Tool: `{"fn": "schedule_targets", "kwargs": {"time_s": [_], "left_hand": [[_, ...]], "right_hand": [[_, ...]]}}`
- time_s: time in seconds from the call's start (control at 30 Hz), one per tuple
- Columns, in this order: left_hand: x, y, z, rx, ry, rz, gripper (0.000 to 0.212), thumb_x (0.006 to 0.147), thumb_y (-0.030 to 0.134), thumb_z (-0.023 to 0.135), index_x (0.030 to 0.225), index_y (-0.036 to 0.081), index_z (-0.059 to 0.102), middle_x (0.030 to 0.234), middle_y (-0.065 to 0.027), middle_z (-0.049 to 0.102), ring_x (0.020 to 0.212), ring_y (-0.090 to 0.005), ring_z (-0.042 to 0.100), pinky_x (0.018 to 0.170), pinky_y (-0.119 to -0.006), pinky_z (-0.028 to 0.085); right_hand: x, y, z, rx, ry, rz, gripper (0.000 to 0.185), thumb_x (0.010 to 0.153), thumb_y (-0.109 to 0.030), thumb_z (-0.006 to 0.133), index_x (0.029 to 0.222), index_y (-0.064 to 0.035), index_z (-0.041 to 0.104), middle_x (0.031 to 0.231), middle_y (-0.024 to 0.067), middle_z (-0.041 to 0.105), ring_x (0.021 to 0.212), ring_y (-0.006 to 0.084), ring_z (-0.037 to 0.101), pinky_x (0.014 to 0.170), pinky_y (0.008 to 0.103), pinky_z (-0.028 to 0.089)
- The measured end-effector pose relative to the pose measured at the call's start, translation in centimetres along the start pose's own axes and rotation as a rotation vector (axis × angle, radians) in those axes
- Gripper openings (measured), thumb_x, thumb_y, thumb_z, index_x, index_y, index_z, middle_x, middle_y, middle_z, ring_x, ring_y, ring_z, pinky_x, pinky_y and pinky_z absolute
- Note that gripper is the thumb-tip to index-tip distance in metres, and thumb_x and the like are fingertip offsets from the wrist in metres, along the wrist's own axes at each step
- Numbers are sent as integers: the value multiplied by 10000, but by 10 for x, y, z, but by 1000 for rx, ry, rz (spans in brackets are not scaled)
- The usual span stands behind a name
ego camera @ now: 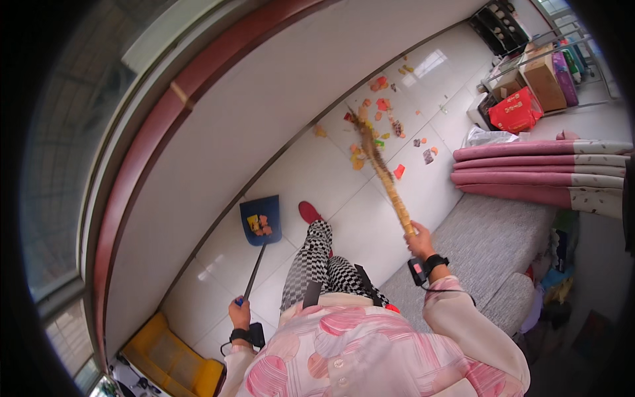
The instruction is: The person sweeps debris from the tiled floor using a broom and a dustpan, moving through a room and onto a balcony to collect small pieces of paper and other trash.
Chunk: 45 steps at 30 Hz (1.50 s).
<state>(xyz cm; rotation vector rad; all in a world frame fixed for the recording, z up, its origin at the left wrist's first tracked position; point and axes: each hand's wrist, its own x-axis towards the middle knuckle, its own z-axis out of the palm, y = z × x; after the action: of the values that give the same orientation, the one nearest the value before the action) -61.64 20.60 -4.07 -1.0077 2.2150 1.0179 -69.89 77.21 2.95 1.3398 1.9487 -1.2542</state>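
Note:
My left hand (239, 313) is closed around the dark handle of a long-handled blue dustpan (274, 211), which rests on the floor near the wall with paper scraps and a yellow wrapper in it. My right hand (420, 241) grips the pale, ringed handle of a straw broom (371, 149). The broom's brown bristles point away from me and lie among scattered red, orange and yellow paper scraps (383, 104) and small wrappers on the white tiles. A red scrap (399, 171) lies just right of the broom.
A wall runs along the left. On the right stand a grey upholstered seat (446, 238), folded pink cushions (516, 168) and a metal rack with cardboard boxes (544, 79) and a red bag (515, 110). A yellow plastic piece (168, 360) stands at the lower left.

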Motion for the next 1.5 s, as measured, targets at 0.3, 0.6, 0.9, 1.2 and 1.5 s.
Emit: {"fn": "schedule_targets", "kwargs": {"time_s": [0.3,0.6,0.9,1.2,1.5], "left_hand": [[20,33,7,92,15,-18,248,672,121,567,858,-42,592,620,-79,586,557,-149,557,533,-268,440],[27,88,9,91,-53,-58,241,658,122,575,831,-44,593,547,-62,552,473,-128,512,467,-268,415],[0,145,47,53,-54,-31,110,641,98,561,646,-12,555,487,-25,487,406,-113,451,393,-273,363],[-36,201,100,-31,-32,-51,47,667,68,541,637,33,532,455,5,432,343,-88,393,318,-255,291],[-77,223,131,-65,20,-87,83,676,88,552,712,14,558,483,1,459,372,-87,416,346,-237,323]], "right_hand": [[19,-60,70,91,-426,148,519,724,-46,567,1215,-55,398,604,63,526,430,120,468,349,230,343],[168,-122,-3,48,37,-12,220,665,-58,581,873,11,600,659,94,594,559,194,587,498,325,460],[169,-97,-44,193,281,-278,536,744,-58,535,1251,-107,370,559,19,472,379,90,406,313,241,308],[69,-40,-152,24,-184,120,514,704,-64,594,1195,-52,441,606,43,533,439,120,469,379,260,371],[174,-26,-210,-405,-7,-73,358,610,-122,641,943,3,598,840,203,607,801,280,603,727,328,458]]}}
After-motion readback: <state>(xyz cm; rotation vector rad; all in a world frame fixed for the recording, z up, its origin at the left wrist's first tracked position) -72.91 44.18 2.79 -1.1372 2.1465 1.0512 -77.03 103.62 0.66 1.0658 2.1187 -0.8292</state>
